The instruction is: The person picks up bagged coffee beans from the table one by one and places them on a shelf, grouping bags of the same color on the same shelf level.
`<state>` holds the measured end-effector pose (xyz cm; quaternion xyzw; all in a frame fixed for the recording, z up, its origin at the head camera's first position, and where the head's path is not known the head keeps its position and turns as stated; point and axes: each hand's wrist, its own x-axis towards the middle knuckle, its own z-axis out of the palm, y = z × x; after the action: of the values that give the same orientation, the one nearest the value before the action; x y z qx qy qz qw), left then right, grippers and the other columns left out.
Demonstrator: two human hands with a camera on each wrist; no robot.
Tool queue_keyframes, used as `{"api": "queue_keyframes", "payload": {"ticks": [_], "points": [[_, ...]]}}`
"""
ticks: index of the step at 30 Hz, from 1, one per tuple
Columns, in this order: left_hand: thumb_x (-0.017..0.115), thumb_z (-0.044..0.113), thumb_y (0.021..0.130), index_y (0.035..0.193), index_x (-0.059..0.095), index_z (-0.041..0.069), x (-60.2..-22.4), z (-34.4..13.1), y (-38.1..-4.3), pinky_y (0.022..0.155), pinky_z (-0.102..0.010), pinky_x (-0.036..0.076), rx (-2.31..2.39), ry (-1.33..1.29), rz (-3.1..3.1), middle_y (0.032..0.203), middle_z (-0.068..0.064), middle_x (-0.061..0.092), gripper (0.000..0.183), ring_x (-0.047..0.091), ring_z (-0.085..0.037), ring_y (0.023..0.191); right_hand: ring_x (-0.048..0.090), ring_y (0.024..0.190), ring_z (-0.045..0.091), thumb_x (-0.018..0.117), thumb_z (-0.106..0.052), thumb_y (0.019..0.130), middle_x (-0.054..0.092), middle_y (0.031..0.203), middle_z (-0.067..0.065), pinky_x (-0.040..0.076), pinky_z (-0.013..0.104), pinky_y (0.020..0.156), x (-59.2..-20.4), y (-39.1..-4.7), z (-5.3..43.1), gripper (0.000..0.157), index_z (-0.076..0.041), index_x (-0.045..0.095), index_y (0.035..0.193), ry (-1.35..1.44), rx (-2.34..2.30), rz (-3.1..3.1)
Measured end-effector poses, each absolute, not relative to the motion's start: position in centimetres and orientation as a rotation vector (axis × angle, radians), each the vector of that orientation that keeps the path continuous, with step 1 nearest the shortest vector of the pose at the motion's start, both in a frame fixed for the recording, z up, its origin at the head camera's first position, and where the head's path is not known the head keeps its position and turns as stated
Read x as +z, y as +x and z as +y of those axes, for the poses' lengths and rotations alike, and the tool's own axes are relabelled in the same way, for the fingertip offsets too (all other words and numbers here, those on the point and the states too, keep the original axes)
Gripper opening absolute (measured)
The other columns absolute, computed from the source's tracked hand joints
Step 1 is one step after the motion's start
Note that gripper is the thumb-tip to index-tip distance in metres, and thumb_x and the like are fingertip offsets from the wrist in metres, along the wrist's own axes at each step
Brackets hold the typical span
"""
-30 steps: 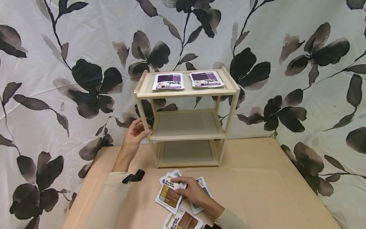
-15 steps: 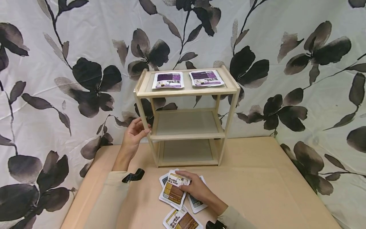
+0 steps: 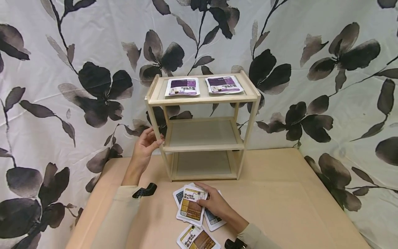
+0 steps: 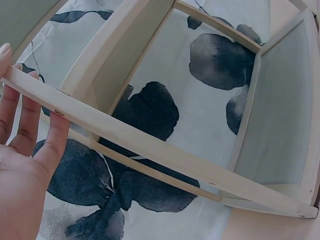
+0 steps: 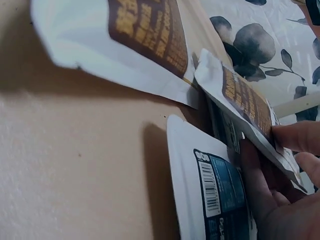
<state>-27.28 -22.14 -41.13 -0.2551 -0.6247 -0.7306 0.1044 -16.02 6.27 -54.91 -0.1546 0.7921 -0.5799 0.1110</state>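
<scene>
At the small wooden rack [image 3: 203, 148], my left hand [image 3: 143, 150] holds the left front post, thumb on one side and fingers behind. The left wrist view shows that post [image 4: 135, 142] running between the thumb and the fingers of my left hand [image 4: 25, 165]. My right hand [image 3: 217, 205] pinches a white packet with a brown label [image 3: 191, 207] by its right side. In the right wrist view the packet [image 5: 247, 102] is tilted, thumb on its face and fingers beneath. Partly under it lie blue-labelled packets [image 3: 214, 220]; another brown-labelled packet [image 3: 199, 238] lies nearer.
Two purple-labelled packets, left [image 3: 182, 87] and right [image 3: 224, 85], lie on the rack's top shelf. Two lower shelves sit beneath it. A tan table [image 3: 280, 200] bears everything, backed by a flower-patterned cloth [image 3: 224, 62].
My right hand has shifted to the right and slightly away from me, carrying the brown-labelled packet with it. My left hand stays on the rack's post.
</scene>
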Motion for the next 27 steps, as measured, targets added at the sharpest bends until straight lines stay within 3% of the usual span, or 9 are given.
{"api": "queue_keyframes", "payload": {"ticks": [4, 9, 12, 16, 22, 27], "points": [[0.063, -0.009, 0.095, 0.144, 0.042, -0.007, -41.3, -22.1, -27.3, 0.087, -0.026, 0.056, -2.162, -0.741, -1.845, 0.111, -0.004, 0.066, 0.054, 0.065, -0.017, 0.103, 0.065, 0.100, 0.017, 0.073, -0.002, 0.087, 0.065, 0.131, 0.012, 0.050, 0.023, 0.083, -54.6, -16.3, 6.5, 0.064, -0.010, 0.053, 0.147, -0.436, -1.706, 2.314], [0.063, -0.009, 0.095, 0.141, 0.053, 0.007, -41.4, -22.1, -27.2, 0.087, -0.026, 0.056, -2.172, -0.731, -1.841, 0.112, -0.015, 0.063, 0.050, 0.066, -0.016, 0.102, 0.063, 0.089, 0.015, 0.073, -0.003, 0.084, 0.071, 0.108, 0.009, 0.050, 0.023, 0.075, -54.0, -16.6, 7.0, 0.040, -0.003, 0.068, 0.123, -0.435, -1.679, 2.341], [0.063, -0.010, 0.094, 0.138, 0.058, 0.015, -41.4, -22.1, -27.1, 0.088, -0.027, 0.056, -2.173, -0.730, -1.836, 0.113, -0.019, 0.061, 0.051, 0.066, -0.016, 0.102, 0.061, 0.088, 0.015, 0.073, -0.005, 0.086, 0.070, 0.103, 0.007, 0.049, 0.023, 0.074, -53.8, -16.8, 7.4, 0.027, -0.003, 0.071, 0.112, -0.426, -1.643, 2.364], [0.063, -0.010, 0.094, 0.137, 0.058, 0.017, -41.3, -22.1, -27.1, 0.088, -0.027, 0.056, -2.169, -0.737, -1.829, 0.112, -0.019, 0.062, 0.051, 0.066, -0.017, 0.102, 0.061, 0.086, 0.014, 0.074, -0.008, 0.088, 0.071, 0.099, 0.006, 0.049, 0.023, 0.072, -53.8, -17.1, 8.0, 0.020, -0.002, 0.070, 0.107, -0.391, -1.634, 2.370], [0.063, -0.010, 0.094, 0.137, 0.058, 0.016, -41.3, -22.1, -27.3, 0.086, -0.027, 0.057, -2.170, -0.744, -1.824, 0.111, -0.016, 0.063, 0.051, 0.066, -0.017, 0.102, 0.060, 0.073, 0.010, 0.074, -0.001, 0.084, 0.067, 0.086, 0.005, 0.049, 0.023, 0.062, -54.1, -17.3, 8.6, 0.029, 0.007, 0.058, 0.107, -0.309, -1.784, 2.229], [0.064, -0.010, 0.094, 0.137, 0.059, 0.017, -41.2, -22.1, -27.4, 0.085, -0.026, 0.057, -2.170, -0.737, -1.827, 0.109, -0.009, 0.065, 0.051, 0.066, -0.016, 0.102, 0.055, 0.072, 0.012, 0.075, 0.006, 0.079, 0.060, 0.091, 0.014, 0.049, 0.022, 0.062, -54.0, -17.4, 8.9, 0.066, 0.008, 0.047, 0.138, -0.382, -1.800, 2.186]]}}
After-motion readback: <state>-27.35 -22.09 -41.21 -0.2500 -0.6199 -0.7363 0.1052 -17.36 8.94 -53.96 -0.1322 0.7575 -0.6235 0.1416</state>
